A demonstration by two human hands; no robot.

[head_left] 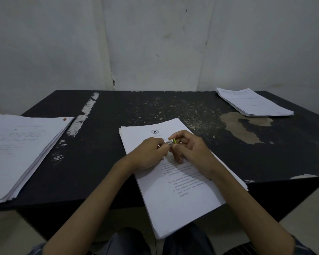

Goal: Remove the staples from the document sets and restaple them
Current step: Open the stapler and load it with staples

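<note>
From the head view, the middle document set lies slantwise on the black table, its near end hanging over the table's front edge towards the person's lap. Both hands meet above the upper part of its top page, just below the printed star emblem. The left hand pinches the silver end of a small tool with curled fingers, and the right hand has its fingers curled round the tool's yellow-green end; I cannot tell whether it is a stapler or a staple remover. Well to the left of the middle set lies a thick paper pile with a small reddish mark at its far corner. Far off to the right of the middle set, against the pale wall, sits a thinner paper stack.
</note>
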